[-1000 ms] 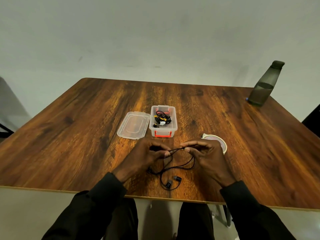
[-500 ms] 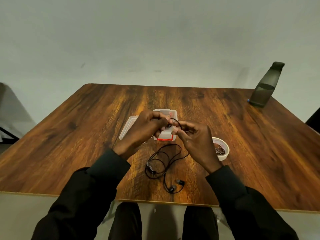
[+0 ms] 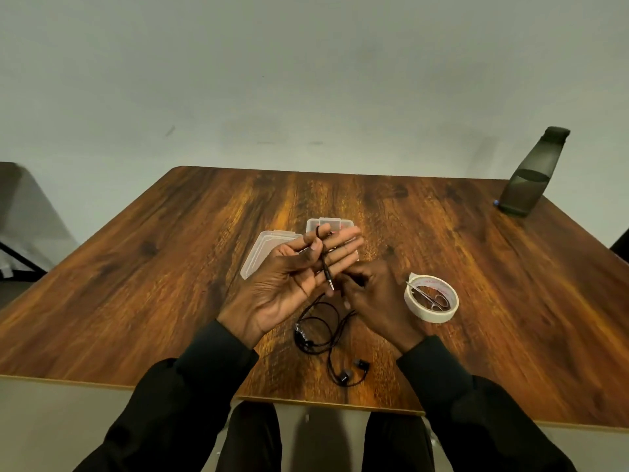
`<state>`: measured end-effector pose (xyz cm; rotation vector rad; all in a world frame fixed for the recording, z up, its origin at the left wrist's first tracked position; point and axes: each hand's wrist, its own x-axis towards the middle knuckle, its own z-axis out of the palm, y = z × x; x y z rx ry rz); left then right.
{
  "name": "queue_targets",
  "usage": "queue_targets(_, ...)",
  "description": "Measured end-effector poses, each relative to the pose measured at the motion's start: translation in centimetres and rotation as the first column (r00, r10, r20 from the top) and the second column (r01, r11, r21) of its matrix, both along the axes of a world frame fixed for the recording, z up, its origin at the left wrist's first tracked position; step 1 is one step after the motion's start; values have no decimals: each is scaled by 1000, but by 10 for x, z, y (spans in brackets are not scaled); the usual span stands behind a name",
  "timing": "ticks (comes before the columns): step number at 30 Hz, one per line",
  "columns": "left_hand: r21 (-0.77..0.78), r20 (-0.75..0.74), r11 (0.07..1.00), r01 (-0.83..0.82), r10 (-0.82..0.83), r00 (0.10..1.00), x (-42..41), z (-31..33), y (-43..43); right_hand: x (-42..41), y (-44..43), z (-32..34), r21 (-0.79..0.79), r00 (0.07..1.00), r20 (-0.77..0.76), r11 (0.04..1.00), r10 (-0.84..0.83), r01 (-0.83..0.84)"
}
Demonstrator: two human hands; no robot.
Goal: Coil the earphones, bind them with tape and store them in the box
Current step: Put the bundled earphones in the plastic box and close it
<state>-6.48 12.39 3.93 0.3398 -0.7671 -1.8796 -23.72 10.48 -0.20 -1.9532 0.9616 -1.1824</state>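
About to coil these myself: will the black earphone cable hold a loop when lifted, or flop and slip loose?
Probably floppy: the earphones lie in loose, uneven loops on the table, and the plug end hangs straight down from the left hand. Likely very light, draped over a fingertip. Loops will probably spring open unless pinched or taped.

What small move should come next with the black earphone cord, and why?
Probably the right hand winds the black earphone cord round the fingers of the left hand: the thumb pins the plug end there; the rest lies loose on the wooden table.
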Motion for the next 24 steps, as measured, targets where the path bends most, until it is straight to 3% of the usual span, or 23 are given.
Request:
queue_targets(7, -66, 79, 919, -389, 393, 916, 3, -2, -12, -1, 25, -6, -94, 956, -282, 989, 83, -113)
queue_targets(10, -141, 180, 870, -473, 492, 852, 2, -3, -10, -10, 26, -4, -208, 928, -372, 974, 6, -90)
queue_targets(14, -369, 431, 769, -523, 640, 636, -5, -10, -3, -18, 23, 16, -414, 938, -317, 910, -137, -8)
queue_targets(17, -471, 524, 767, -435, 640, 562, -11, -22, -1, -19, 13, 34, -506, 953, -247, 862, -174, 27)
queue_targets(20, -374, 589, 857, -354, 514, 623, -14, -25, 5, -20, 0, 48, -570, 955, -201, 819, -219, 68)
queue_targets(24, -189, 479, 946, -263, 323, 816, -12, -20, 12, -19, -15, 54, -490, 979, -71, 861, -193, 134)
